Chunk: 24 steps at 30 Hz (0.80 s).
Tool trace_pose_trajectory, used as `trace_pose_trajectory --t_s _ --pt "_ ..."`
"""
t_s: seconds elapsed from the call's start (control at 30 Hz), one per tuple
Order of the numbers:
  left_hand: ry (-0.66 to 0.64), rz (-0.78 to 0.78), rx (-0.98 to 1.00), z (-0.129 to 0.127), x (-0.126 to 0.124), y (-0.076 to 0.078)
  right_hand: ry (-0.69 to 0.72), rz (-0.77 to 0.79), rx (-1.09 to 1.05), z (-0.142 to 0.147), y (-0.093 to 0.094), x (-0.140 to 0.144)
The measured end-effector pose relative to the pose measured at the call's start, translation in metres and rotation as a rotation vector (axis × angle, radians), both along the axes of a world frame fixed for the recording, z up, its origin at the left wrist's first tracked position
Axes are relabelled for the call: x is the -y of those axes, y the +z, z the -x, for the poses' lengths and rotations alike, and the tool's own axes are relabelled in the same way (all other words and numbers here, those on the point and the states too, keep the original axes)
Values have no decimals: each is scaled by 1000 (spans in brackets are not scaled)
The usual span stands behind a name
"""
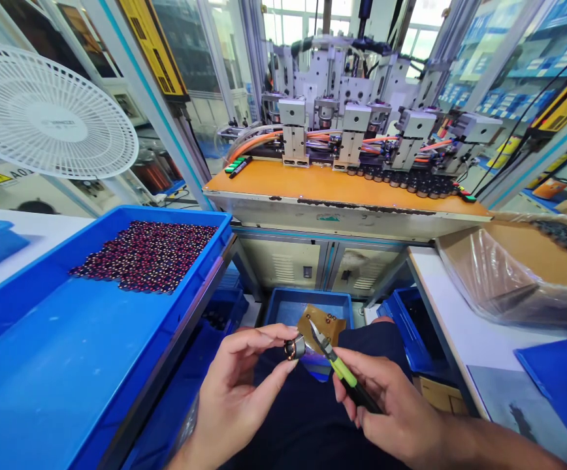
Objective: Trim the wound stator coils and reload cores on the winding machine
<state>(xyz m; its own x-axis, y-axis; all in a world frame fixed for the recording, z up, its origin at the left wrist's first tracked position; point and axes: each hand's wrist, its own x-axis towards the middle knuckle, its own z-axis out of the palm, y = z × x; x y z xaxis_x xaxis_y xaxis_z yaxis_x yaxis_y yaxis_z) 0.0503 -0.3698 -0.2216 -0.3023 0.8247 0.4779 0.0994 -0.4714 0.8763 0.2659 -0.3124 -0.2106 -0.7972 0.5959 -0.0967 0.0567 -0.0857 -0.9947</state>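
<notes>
Copper-wound small coil [293, 347] sits pinched between thumb and fingertips of the left hand [237, 385]. Just right of it, the right hand [386, 398] grips green-handled cutters [338, 365], their tips touching the coil, above the lap.

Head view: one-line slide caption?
Left hand pinches a small coil while right hand brings green-handled cutters to it, beside a blue tray of coils.

The left grip [244, 385] pinches a small coil [294, 347]; the right grip [386, 398] holds green-handled cutters [345, 375], tips beside the coil, over the lap.
</notes>
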Motion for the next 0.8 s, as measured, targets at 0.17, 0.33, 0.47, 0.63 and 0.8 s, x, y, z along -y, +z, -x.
trace_pose_trajectory --t_s 0.17,0.33,0.47,0.63,0.8 --pt "-25 166 176 6 -3 -8 17 -50 59 6 7 -4" --pt "-109 346 603 15 4 -20 3 -242 119 4 -9 -12" --pt "-78 510 631 36 31 -20 -51 -727 288 4 -7 -48" --pt "235 618 500 107 57 -6 -197 -1248 260 51 58 -151" --pt "568 678 366 216 44 -9 -344 -1353 573 130 102 -261"
